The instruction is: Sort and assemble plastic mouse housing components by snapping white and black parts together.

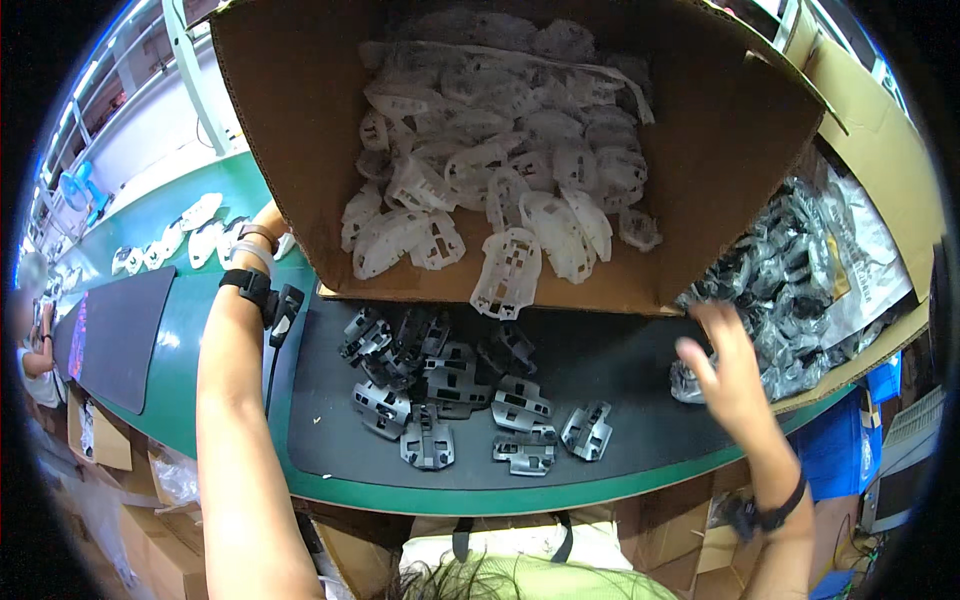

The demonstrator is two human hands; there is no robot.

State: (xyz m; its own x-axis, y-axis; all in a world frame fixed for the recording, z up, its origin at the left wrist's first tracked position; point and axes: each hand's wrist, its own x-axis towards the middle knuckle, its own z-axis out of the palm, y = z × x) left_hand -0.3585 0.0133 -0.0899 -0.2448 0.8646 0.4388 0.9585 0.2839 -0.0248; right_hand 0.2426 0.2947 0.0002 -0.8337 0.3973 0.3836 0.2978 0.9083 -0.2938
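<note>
A large cardboard box (pixel 720 160), tilted toward me, holds many translucent white plastic shells (pixel 500 270). My left hand (pixel 268 220) reaches along the box's left side, its fingers hidden behind the cardboard, so I cannot tell what they touch. Past it, more white shells (pixel 205 240) stand in a row on the green bench. My right hand (pixel 735 375) is by the box's lower right corner, thumb and fingers apart, with nothing seen in it. Below the box, several grey and black plastic parts (pixel 455 380) lie on the black mat (pixel 390 475).
At the right stands an open carton (pixel 880 360) full of dark parts in clear plastic bags (pixel 790 270). Another dark mat (pixel 120 330) lies on the bench to the left, where a person (pixel 40 350) sits farther off. Cardboard boxes (pixel 160 550) stand below the bench.
</note>
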